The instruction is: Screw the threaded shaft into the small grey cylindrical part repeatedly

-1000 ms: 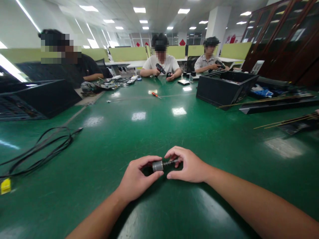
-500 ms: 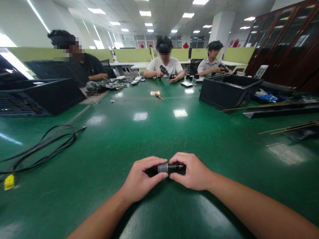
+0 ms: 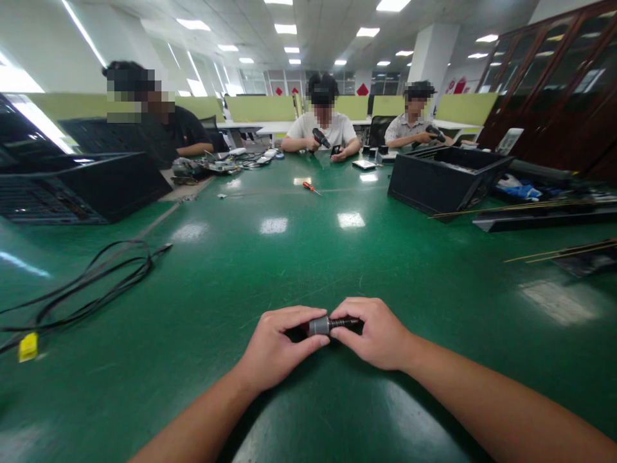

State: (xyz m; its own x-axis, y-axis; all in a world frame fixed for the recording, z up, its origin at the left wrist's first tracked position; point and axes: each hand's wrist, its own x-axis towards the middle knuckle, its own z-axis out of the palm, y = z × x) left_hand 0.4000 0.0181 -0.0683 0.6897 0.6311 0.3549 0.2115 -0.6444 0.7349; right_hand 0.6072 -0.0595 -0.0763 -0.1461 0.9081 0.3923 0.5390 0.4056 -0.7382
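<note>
Low in the middle of the head view, my two hands meet over the green table around a small cylindrical part with a smooth grey collar (image 3: 319,325) and a dark ridged shaft (image 3: 344,322). Thumb and fingers of my left hand (image 3: 282,341) pinch the collar from both sides. My right hand (image 3: 378,334) curls around the shaft, its thumb and fingertips at the place where shaft and collar join. The part lies roughly level, the shaft pointing right. Its left end is partly hidden inside my left hand, and its exact kind is unclear.
An orange-handled screwdriver (image 3: 310,188) lies farther out on the green table (image 3: 241,270). Black cables (image 3: 96,283) with a yellow tag (image 3: 27,347) are at left. Dark metal cases (image 3: 443,180) stand on both sides. Three people sit opposite, two holding power drills (image 3: 320,137).
The view has shifted slightly, so the scene sits a little farther right. My right thumb has moved in closer to the shaft beside the collar. My left hand keeps its hold.
</note>
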